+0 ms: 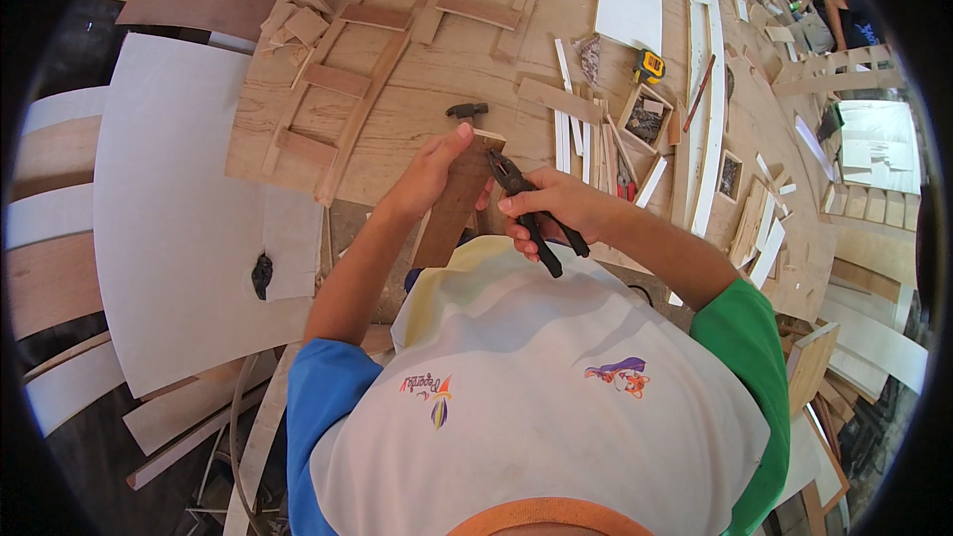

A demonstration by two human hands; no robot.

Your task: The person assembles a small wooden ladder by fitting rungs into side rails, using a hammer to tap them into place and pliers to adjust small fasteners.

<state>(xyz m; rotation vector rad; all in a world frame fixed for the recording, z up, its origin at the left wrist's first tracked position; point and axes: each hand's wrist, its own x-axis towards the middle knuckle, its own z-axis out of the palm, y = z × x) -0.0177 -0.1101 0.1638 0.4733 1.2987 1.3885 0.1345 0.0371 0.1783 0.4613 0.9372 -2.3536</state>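
While work looks midway:
Left hand point(429, 174): grips wooden board point(455, 206).
Right hand point(556, 206): squeezes pliers point(526, 210) at board's top edge.
Hammer point(467, 111): unused, just beyond.

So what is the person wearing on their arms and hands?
Both hands are bare, no gloves: left hand, right hand. The forearms are uncovered too. The short sleeves differ: blue short sleeve on the left, green short sleeve on the right, on a white shirt.

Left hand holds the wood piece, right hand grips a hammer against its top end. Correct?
Not quite. In the head view the right hand grips black-handled pliers, not a hammer; the hammer lies on the workbench beyond. The left hand does hold the wood piece.
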